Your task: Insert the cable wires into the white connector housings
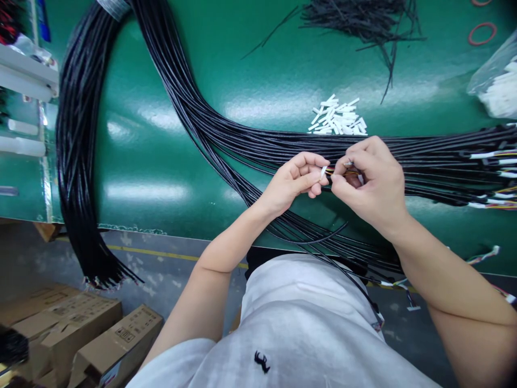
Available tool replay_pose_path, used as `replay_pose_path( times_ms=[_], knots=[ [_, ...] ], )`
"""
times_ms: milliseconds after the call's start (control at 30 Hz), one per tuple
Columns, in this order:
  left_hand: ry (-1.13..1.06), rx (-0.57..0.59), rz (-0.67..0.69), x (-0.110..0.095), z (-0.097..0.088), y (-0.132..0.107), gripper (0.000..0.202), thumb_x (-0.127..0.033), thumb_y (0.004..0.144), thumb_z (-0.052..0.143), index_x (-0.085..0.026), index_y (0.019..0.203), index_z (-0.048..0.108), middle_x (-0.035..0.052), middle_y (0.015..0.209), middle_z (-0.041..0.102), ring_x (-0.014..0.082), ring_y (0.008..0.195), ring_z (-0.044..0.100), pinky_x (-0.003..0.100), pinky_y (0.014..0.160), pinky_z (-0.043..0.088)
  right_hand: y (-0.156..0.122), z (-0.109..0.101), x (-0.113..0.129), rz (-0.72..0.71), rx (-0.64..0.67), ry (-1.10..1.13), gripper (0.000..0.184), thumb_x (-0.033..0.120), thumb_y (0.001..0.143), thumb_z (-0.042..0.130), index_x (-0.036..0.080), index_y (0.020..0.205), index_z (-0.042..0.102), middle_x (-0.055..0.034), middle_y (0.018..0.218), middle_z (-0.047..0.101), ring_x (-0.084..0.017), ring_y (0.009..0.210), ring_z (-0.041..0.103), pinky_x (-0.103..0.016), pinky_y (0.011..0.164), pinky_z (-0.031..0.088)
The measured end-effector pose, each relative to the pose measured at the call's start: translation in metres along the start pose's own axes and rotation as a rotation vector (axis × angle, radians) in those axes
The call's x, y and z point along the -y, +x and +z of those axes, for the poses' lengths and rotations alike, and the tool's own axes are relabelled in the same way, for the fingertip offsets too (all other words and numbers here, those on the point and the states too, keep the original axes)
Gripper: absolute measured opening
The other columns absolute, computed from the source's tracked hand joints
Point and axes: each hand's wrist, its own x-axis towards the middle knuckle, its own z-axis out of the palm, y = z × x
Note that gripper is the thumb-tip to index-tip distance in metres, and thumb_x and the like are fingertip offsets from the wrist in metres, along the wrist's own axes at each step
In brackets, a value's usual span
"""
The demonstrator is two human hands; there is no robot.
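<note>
My left hand [297, 179] is closed, with a small white tube [323, 171] pinched between thumb and fingers. Thin yellow and red wires [330, 170] run from the tube to my right hand [369, 180], whose thumb and fingers pinch them; a small shiny tip shows among these fingers. Both hands are above a thick bundle of black cables [242, 134] that crosses the table. Just beyond my hands lies a pile of short white tubes [338, 116]. At the right, the cable ends carry white sleeves [482, 155] and coloured wires.
The green table [141, 156] holds a heap of thin black strips [355, 19], a red ring [482, 33] and a plastic bag of white parts [501, 89]. Black cables [78, 161] hang over the front edge at left. Cardboard boxes [117, 345] stand on the floor.
</note>
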Motion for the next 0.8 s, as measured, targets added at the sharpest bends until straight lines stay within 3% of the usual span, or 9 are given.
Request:
replay_pose_path(
  times_ms=[800],
  knots=[
    [0.098, 0.031, 0.109, 0.0022, -0.0040, -0.0008, 0.035, -0.043, 0.089, 0.085, -0.018, 0.106, 0.067, -0.0040, 0.084, 0.074, 0.0028, 0.064, 0.069, 0.015, 0.059, 0.055, -0.0001, -0.0007, -0.0019, -0.077, -0.001, -0.077, 0.023, 0.004, 0.080, 0.067, 0.027, 0.078, 0.065, -0.0027, 0.088, 0.061, -0.014, 0.063, 0.052, -0.033, 0.055, 0.044]
  ],
)
